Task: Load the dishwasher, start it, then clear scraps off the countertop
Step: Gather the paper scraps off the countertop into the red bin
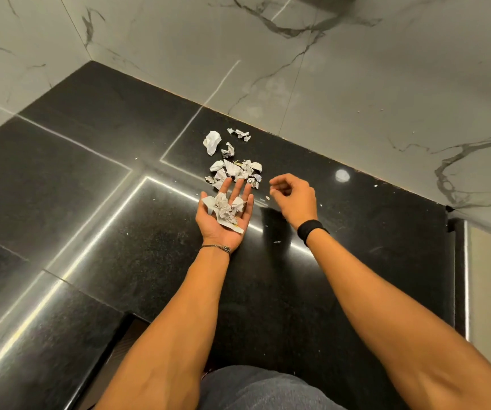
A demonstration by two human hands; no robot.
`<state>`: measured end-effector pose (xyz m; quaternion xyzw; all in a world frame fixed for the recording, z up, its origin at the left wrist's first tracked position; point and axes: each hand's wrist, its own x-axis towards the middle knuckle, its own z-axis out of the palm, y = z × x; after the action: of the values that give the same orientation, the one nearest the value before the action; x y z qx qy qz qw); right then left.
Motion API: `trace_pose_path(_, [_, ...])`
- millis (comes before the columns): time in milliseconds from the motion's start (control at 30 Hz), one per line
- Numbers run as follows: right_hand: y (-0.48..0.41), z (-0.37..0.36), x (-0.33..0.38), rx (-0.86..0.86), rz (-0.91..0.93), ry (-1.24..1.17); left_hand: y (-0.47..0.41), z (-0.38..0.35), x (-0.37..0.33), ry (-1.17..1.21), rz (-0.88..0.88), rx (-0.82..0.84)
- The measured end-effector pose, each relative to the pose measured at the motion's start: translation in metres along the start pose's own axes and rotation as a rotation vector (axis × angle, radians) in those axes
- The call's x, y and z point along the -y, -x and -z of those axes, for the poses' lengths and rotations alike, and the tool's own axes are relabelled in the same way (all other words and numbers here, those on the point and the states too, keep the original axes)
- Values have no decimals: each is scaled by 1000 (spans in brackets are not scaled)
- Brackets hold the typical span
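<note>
My left hand (225, 216) lies palm up just above the black countertop (120, 220), fingers straight, with several crumpled white paper scraps (225, 207) resting on the palm. Just beyond its fingertips, a pile of torn and crumpled paper scraps (235, 170) sits on the countertop. Two separate crumpled pieces (212, 142) and a small one (239, 133) lie farther back near the wall. My right hand (293, 196) hovers to the right of the pile, fingers curled, thumb and forefinger pinching a tiny white scrap (272, 191).
Marble-patterned walls (356, 84) meet the countertop at the back and left, forming a corner. Tiny white crumbs (276, 241) dot the counter near my right wrist. The counter's right end (457, 261) borders a pale panel. A dark opening (126, 341) shows below the front edge.
</note>
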<state>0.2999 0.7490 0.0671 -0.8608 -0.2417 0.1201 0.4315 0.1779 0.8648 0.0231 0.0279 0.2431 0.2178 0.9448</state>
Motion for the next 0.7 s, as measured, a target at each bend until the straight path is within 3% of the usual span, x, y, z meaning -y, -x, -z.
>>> trace_pose_path(233, [-14,-6,-20,173,13,378,-15,-2,-4,-2,4,2])
trace_pose_path(700, [-20,-15,-19,174,206,609,-10,0,-3,-40,-15,-14])
